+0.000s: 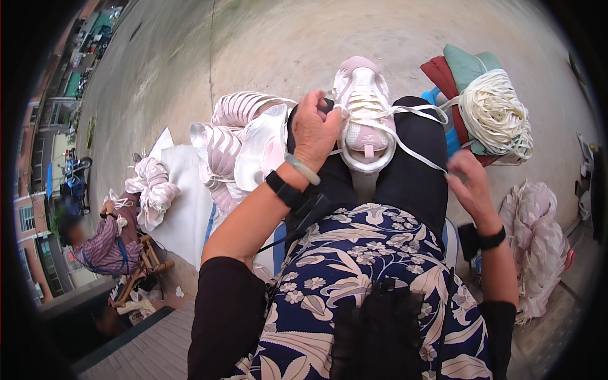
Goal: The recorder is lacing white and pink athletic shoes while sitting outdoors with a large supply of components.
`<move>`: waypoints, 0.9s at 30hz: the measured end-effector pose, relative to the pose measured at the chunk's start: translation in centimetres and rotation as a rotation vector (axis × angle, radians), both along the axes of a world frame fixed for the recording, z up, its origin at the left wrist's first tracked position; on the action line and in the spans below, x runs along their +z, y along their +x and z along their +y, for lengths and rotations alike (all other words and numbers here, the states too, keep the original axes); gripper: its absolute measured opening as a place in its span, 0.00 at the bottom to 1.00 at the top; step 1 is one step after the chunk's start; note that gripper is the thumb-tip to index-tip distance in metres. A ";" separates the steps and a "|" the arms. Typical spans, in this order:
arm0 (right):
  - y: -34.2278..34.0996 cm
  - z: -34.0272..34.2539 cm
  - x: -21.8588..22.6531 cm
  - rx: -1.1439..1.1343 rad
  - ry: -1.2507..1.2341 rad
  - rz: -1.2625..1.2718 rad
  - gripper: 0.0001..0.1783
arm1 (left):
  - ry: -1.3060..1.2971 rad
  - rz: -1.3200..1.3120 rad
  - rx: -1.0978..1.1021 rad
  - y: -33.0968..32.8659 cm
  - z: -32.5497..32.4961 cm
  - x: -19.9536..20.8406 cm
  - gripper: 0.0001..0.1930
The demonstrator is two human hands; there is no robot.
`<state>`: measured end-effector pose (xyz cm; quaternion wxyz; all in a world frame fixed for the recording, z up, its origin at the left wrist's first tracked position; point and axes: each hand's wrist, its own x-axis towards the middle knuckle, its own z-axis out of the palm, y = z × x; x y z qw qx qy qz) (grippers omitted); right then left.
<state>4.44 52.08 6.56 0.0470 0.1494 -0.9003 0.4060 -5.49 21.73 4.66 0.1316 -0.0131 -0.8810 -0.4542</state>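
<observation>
A pale pink and white sneaker [368, 142] rests between my knees, toe pointing away from me and heel opening toward me. White shoelace [411, 151] crosses its tongue in rows, and loose lengths spread to both sides. At the shoe's left edge, my left hand [315, 130] has its fingers curled in a pinch on the lace. My right hand [472, 187] is out to the right, thumb and forefinger closed on the end of a lace drawn taut from the shoe. Part of the left fingertips is hidden behind that hand.
Pink and white shoe uppers [221, 149] are heaped at my left. A thick hank of cream laces [495, 111] lies on red, green and blue cloth at the right. Below it stands a bundle of uppers [535, 234]. Another person [107, 247] sits far left beside more uppers.
</observation>
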 end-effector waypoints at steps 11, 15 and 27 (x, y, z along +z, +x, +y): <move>-6.3 -10.2 -2.4 -0.003 0.058 0.235 0.25 | -0.420 0.350 -0.350 0.8 4.4 0.4 0.05; -6.2 -10.1 -2.6 -0.012 0.059 0.113 0.22 | -0.435 0.300 -0.364 0.4 4.4 0.1 0.04; -6.7 -9.5 -3.4 -0.025 -0.116 0.141 0.13 | -0.468 0.289 -0.368 0.4 5.9 0.2 0.04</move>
